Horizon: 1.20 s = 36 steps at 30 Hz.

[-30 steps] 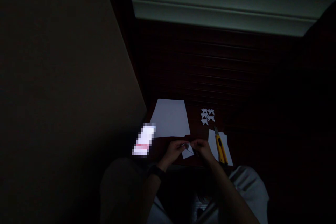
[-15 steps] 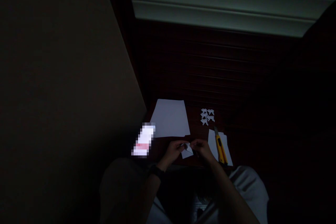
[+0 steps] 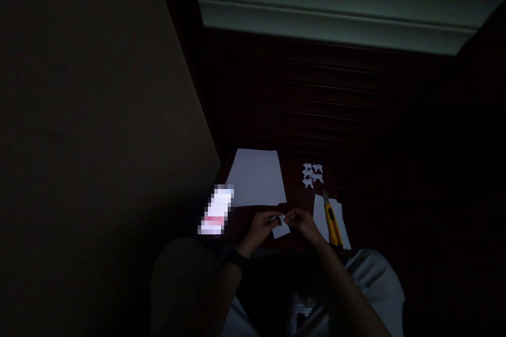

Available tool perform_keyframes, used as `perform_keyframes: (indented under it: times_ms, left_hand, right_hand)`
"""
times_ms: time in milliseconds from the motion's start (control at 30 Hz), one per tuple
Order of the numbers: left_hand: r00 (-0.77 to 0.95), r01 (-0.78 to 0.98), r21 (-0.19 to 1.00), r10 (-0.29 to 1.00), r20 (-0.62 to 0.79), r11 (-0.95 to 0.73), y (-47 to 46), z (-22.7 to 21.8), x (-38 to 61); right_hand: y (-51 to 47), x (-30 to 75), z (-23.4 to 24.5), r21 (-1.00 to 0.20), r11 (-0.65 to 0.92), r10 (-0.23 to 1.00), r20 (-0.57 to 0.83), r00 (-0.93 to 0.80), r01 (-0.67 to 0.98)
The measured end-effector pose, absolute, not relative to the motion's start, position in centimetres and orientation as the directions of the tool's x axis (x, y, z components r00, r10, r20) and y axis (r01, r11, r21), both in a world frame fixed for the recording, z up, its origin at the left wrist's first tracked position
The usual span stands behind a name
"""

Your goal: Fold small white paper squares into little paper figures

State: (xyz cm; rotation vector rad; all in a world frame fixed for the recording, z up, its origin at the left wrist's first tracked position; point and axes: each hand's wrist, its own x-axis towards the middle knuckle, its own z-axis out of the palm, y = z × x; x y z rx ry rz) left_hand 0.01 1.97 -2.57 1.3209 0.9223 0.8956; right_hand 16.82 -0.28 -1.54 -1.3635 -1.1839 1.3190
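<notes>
One head-worn view looks forward and down over the knees (image 3: 375,271); the tabletop (image 3: 294,185) shows small, low down.

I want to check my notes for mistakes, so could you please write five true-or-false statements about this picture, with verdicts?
1. The left hand and right hand hold a small paper. True.
2. Only the right hand touches the small paper. False: both hands do.
3. A yellow cutter lies on white sheets. True.
4. The cutter is fully closed. False: its blade sticks out.
5. Folded paper shapes lie right of the large sheets. True.
</notes>
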Motion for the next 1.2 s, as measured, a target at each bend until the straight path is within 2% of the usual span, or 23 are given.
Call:
perform_keyframes:
  times_ms: [167,400,800,933,1200]
  left_hand:
    - [0.386,0.002,1.000,0.922,-0.017,0.018,1.9,-2.4,0.0]
    - [0.347,0.000,0.998,0.936,-0.060,0.064,1.9,-2.4,0.0]
    - [0.358,-0.094,0.992,0.932,-0.048,0.087,1.6,-1.4,-0.1]
    - [0.343,-0.096,0.989,0.937,-0.073,0.112,1.7,-1.9,0.1]
    - [0.313,-0.091,0.991,0.948,-0.061,0.094,1.7,-2.7,0.1]
  right_hand:
    - [-0.2,16.9,-1.9,-0.986,-0.146,0.988,-0.150,-0.034,0.079]
    - [-0.2,17.1,-1.7,-0.978,-0.185,0.966,-0.200,-0.165,0.100]
    - [0.0,17.1,-2.5,-0.984,-0.154,0.987,-0.157,-0.021,0.085]
    - [0.0,17.1,-2.7,-0.984,-0.139,0.990,-0.142,-0.019,0.108]
    - [-0.3,17.0,-2.0,-0.993,-0.110,0.994,-0.111,-0.019,0.046]
